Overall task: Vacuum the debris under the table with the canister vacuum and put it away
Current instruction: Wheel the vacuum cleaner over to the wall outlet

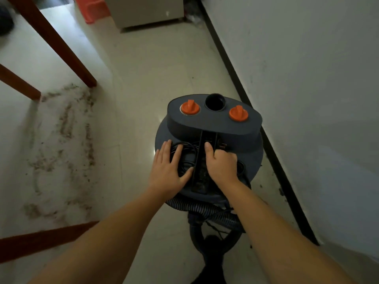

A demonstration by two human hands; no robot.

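- The vacuum (pixel 213 128) is standing on the floor (pixel 143 83) beside the wall (pixel 307 78), at 3 o'clock from the debris (pixel 65 140).
- The left hand (pixel 170 167) is lying flat and relaxed on the coiled cord (pixel 185 149) atop the vacuum.
- The right hand (pixel 220 162) is gripping the handle (pixel 202 173).
- The hose (pixel 205 211) is curling at the vacuum's 6 o'clock.
- The table legs (pixel 57 44) are standing at the debris's 12 o'clock.

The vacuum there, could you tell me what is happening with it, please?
A person bends over the vacuum, which stands on the floor by the wall. The left hand lies flat on its coiled cord; the right hand grips the handle. The hose lies coiled behind it, not plugged into the port. The debris under the table is not yet vacuumed.
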